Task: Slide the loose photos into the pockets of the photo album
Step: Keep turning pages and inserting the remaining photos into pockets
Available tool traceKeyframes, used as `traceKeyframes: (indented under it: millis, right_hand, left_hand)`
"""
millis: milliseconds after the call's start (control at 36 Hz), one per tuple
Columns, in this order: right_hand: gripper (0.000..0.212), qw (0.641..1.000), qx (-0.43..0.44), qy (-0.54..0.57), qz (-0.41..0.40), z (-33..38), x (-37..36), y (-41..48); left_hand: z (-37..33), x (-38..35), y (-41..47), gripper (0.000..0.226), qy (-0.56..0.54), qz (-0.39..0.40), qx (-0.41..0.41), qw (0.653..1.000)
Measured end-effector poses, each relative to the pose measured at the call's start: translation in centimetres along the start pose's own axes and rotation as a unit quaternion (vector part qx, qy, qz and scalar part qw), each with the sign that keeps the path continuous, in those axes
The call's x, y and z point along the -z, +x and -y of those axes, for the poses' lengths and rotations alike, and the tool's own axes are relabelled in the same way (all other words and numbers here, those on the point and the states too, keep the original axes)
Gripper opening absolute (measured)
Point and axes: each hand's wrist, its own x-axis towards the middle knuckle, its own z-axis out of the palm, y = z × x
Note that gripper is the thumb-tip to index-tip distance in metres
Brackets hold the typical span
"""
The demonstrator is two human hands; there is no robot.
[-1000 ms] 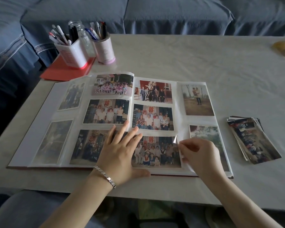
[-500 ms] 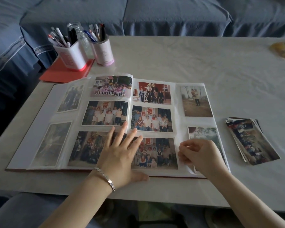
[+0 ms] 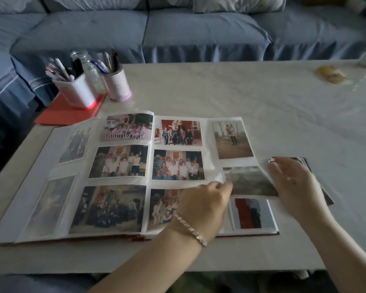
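Fingers of left hand round album page, red 囍 nearby

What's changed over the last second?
Left hand slid right from the album middle and grips the right page, lifting its lower corner; another photo shows beneath. Right hand left the pocket edge and moved right, open over the loose stack. Pen cups stayed put.

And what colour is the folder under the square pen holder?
The folder is red; the head view shows it.

A silver flat-link bracelet circles the wrist of the left hand; forearms bare.
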Motion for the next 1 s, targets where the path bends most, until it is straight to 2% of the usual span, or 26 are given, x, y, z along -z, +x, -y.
traceKeyframes:
  millis: [56, 111, 139, 194, 250, 306, 361, 444, 528, 639, 722, 833, 944, 1000]
  right_hand:
    - [0.027, 0.980, -0.100, 0.165, 0.038, -0.6, 0.8, 0.5]
    - [0.035, 0.919, -0.182, 0.335, 0.103, -0.4, 1.0, 0.6]
    - [0.045, 0.902, -0.190, 0.366, 0.130, -0.4, 0.9, 0.5]
    - [0.065, 0.918, -0.124, 0.319, 0.201, 0.0, 0.3, 0.1]
    - [0.066, 0.943, -0.036, 0.218, 0.249, 1.1, -0.9, -0.7]
    - [0.064, 0.951, 0.025, 0.145, 0.274, 2.7, -2.6, -1.2]
    - [0.073, 0.952, 0.090, 0.079, 0.280, 4.5, -4.6, -1.4]
    - [0.071, 0.938, 0.189, -0.010, 0.291, 6.9, -7.5, -1.9]
    - [0.074, 0.918, 0.234, -0.071, 0.313, 8.7, -10.0, -2.6]
    - [0.080, 0.895, 0.286, -0.102, 0.328, 10.3, -12.9, -3.4]
    - [0.076, 0.878, 0.323, -0.113, 0.335, 10.9, -14.6, -4.1]
    - [0.073, 0.863, 0.349, -0.151, 0.334, 10.8, -16.5, -4.5]
    - [0.078, 0.850, 0.359, -0.191, 0.334, 10.3, -17.5, -4.5]
    - [0.104, 0.854, 0.367, -0.180, 0.321, 9.9, -17.6, -4.6]
  left_hand:
    - [0.1, -0.2, 0.8, 0.023, -0.004, -0.022, 0.016, 1.000]
    - [0.3, 0.6, 1.5, 0.015, -0.004, -0.057, 0.036, 0.998]
    - [0.6, 1.2, 1.7, 0.012, -0.008, -0.081, 0.048, 0.996]
    - [1.3, 2.6, 2.0, 0.012, -0.023, -0.142, 0.076, 0.987]
    - [2.2, 4.3, 1.9, 0.016, -0.033, -0.205, 0.117, 0.971]
    - [3.4, 6.2, 1.3, 0.023, -0.046, -0.266, 0.161, 0.949]
    - [4.8, 8.1, 0.3, 0.027, -0.096, -0.288, 0.238, 0.922]
    - [7.5, 10.6, -1.7, 0.030, -0.141, -0.321, 0.308, 0.884]
    - [9.8, 12.5, -4.0, 0.031, -0.152, -0.371, 0.380, 0.834]
    - [12.6, 13.3, -7.5, 0.019, -0.172, -0.417, 0.427, 0.783]
    - [14.3, 13.2, -9.7, 0.016, -0.161, -0.428, 0.462, 0.760]
    - [16.2, 12.0, -11.4, 0.024, -0.130, -0.382, 0.527, 0.748]
    - [17.3, 11.7, -12.5, 0.065, -0.148, -0.339, 0.559, 0.742]
    - [17.6, 11.7, -12.8, 0.081, -0.097, -0.297, 0.557, 0.769]
